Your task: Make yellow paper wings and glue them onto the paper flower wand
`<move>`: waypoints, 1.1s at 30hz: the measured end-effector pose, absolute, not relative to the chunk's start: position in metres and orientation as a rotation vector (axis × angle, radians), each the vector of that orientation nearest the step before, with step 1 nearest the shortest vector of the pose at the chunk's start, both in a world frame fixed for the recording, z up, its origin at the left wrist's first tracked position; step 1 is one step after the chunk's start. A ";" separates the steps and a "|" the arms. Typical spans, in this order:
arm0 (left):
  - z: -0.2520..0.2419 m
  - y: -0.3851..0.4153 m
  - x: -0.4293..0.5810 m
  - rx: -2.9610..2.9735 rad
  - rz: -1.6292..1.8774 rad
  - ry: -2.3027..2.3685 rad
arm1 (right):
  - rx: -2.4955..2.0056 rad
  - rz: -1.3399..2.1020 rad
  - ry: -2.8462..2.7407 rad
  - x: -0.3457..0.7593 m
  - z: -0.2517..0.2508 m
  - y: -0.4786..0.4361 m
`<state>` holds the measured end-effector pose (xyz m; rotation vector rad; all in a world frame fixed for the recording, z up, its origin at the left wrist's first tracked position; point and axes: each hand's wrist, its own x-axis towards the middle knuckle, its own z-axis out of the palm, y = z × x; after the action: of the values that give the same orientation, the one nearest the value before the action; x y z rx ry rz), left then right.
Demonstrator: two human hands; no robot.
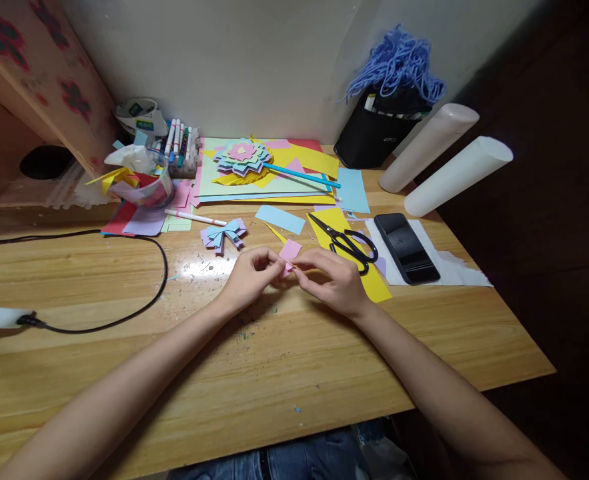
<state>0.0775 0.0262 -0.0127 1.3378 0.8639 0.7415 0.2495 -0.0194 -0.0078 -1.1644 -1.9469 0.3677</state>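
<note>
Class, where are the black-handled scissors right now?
In the head view, the scissors lie right of centre, partly on the yellow paper, just beyond the right hand and left of the phone.

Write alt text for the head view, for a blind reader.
Left hand and right hand, both bare, pinch a small pink paper piece above a brown wooden desk. Black-handled scissors lie on a yellow paper sheet; farther left lie a blue-and-purple paper bow and a layered pastel paper flower.
</note>
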 end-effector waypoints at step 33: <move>-0.017 0.021 0.077 1.695 0.689 0.903 | -1.373 1.061 -1.621 0.249 -0.013 -0.018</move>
<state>0.0772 0.0208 -0.0169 1.6950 0.9028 0.6892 0.2493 -0.0181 -0.0128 -1.3727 -1.6212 1.0615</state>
